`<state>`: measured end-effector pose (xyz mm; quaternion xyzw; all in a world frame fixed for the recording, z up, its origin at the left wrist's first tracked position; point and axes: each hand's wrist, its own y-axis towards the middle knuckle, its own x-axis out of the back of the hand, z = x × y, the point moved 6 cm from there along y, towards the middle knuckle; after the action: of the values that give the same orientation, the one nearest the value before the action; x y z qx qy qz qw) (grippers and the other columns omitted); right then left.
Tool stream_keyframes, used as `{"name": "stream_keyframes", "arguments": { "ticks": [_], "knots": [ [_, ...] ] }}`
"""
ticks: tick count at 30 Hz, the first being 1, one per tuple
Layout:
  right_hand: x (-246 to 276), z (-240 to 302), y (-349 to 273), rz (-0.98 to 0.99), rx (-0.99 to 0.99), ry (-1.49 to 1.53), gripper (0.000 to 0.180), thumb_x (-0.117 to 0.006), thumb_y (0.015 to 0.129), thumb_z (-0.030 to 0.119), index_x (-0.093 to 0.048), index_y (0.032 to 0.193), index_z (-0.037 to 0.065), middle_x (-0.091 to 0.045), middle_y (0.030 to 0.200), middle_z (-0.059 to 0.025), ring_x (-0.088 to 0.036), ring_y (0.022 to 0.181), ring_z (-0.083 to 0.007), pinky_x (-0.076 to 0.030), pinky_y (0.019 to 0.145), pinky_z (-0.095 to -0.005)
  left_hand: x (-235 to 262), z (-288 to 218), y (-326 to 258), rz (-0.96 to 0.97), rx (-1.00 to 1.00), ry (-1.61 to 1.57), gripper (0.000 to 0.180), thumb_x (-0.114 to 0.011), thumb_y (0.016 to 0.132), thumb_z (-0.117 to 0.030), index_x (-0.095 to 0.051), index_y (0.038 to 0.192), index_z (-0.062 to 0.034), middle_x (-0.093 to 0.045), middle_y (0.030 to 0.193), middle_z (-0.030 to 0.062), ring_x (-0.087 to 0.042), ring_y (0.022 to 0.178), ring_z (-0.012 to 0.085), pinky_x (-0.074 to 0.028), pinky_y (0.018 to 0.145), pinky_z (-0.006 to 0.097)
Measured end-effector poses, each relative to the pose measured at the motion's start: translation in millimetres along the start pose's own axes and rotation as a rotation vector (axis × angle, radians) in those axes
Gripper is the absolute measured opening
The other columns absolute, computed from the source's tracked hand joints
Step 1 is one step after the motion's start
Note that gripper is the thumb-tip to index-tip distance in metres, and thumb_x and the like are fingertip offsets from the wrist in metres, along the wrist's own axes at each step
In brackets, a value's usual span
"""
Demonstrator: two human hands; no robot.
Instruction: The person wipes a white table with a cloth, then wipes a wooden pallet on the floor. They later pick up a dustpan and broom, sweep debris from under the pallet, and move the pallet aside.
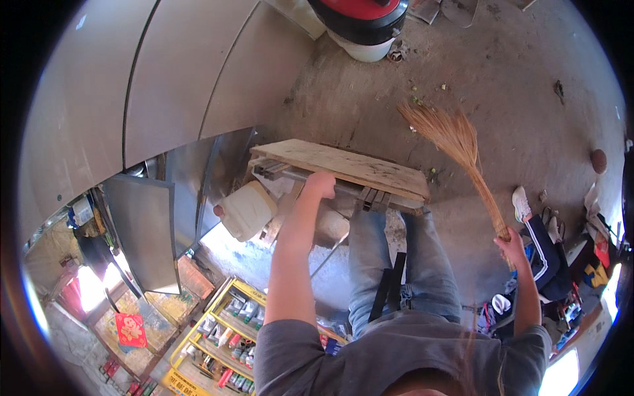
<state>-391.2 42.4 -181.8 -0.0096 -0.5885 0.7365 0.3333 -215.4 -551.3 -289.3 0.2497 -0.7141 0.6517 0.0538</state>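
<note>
My left hand (320, 185) is closed around a metal bar on the underside of a low wooden bench (343, 166). The bench is tilted, its worn plank top facing away from me, in front of my legs. Out to the right, my right hand (510, 247) wraps round the handle of a straw broom (482, 181). The broom's fanned bristles point up and left, at the floor beyond the bench. Small green and pale scraps lie near the bristles.
A white jug (247, 211) stands left of the bench. Metal panels (178, 72) line the left. A red-and-black-topped tub (363, 30) sits at the far side. A yellow rack (221, 333) holds bottles. At right, a person's leg (538, 247) shows beside piled clothes.
</note>
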Motion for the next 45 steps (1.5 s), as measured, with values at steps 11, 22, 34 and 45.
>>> {"name": "stream_keyframes", "arguments": {
  "ticks": [11,22,34,45],
  "knots": [
    [-117,43,-6,0.024,-0.103,0.549,0.018,-0.061,0.087,0.019,-0.05,0.095,0.007,-0.05,0.062,-0.0012,-0.051,0.044,-0.0119,-0.042,0.038,-0.0259,60,77,34,-0.202,0.054,-0.215,0.041,-0.068,0.063,-0.032,-0.069,0.089,-0.0011,-0.067,0.094,0.0168,-0.064,0.088,0.0347,-0.051,0.076,0.039],
    [-185,117,-41,0.014,-0.282,0.731,0.02,-0.062,0.087,0.02,-0.051,0.098,0.008,-0.05,0.067,-0.0014,-0.052,0.048,-0.0118,-0.045,0.043,-0.026,92,199,53,-0.007,0.229,-0.764,0.029,-0.071,0.061,-0.023,-0.063,0.069,0.004,-0.064,0.065,0.0132,-0.062,0.057,0.0204,-0.049,0.056,0.032],
    [-211,181,-60,0.111,-0.289,0.69,0.022,-0.065,0.083,0.012,-0.049,0.098,0.005,-0.051,0.068,-0.0012,-0.053,0.051,-0.0113,-0.047,0.046,-0.0265,106,266,82,0.069,0.208,-1.305,0.025,-0.063,0.072,-0.012,-0.046,0.054,-0.0084,-0.046,0.05,0.0008,-0.041,0.044,0.0106,-0.034,0.046,0.027],
    [-219,208,-63,0.167,-0.298,0.675,0.023,-0.063,0.08,0.007,-0.05,0.098,0.004,-0.053,0.071,-0.0024,-0.055,0.054,-0.0117,-0.047,0.048,-0.0271,139,313,102,-0.127,0.192,-1.259,0.022,-0.067,0.072,-0.015,-0.051,0.061,-0.0041,-0.053,0.055,0.0057,-0.049,0.044,0.0141,-0.042,0.045,0.03]
  ]
}}
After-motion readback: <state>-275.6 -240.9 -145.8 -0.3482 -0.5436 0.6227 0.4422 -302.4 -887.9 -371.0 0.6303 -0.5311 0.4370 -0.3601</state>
